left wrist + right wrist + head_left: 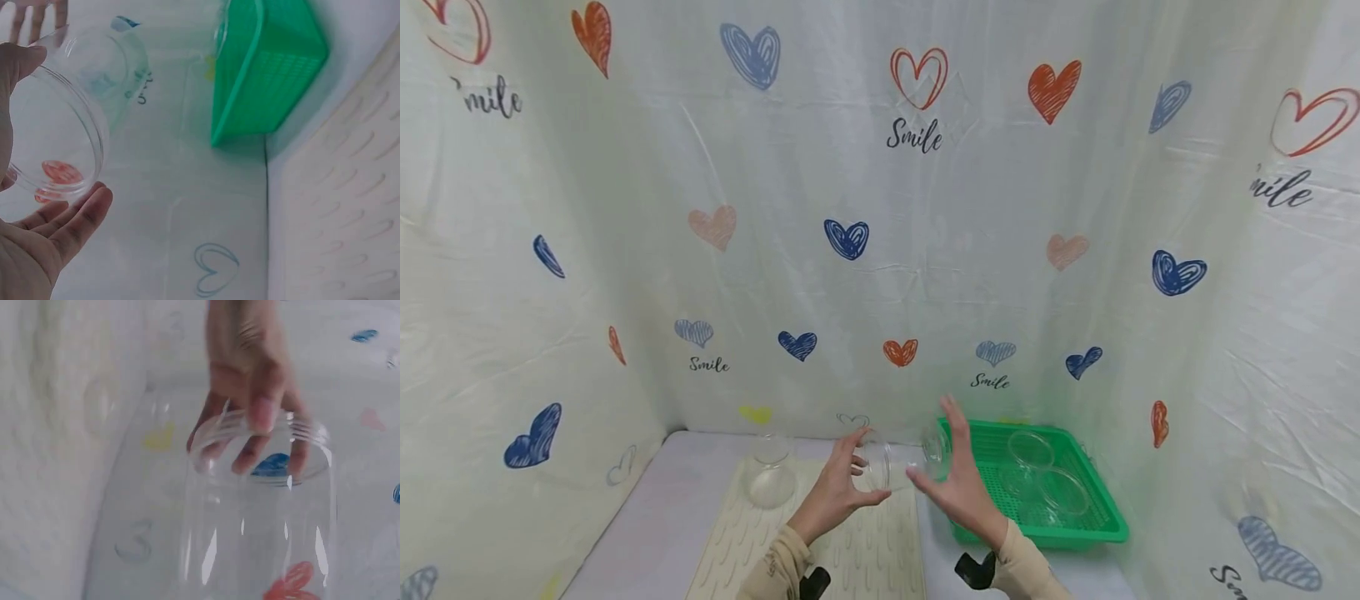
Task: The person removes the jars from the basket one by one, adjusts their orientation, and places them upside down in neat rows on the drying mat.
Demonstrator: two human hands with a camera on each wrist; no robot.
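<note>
A clear jar (901, 467) with a ridged rim lies sideways in the air between both hands. My left hand (838, 490) grips its rim end, with the thumb below and the fingers above in the head view. In the right wrist view the left thumb lies over the ridged rim (312, 434), and fingers show through the clear wall. My right hand (966, 487) is at the other end, its thumb and fingers spread wide around the base. Part of its fingers appears at the top left of the left wrist view, beyond the jar (94, 119).
A green basket (1037, 537) stands on the right, with clear jars (1063, 493) inside. Another clear jar (771, 483) stands on the beige textured mat (880, 554) to the left. A white curtain (850, 300) with hearts hangs behind the table (632, 517) and along both sides.
</note>
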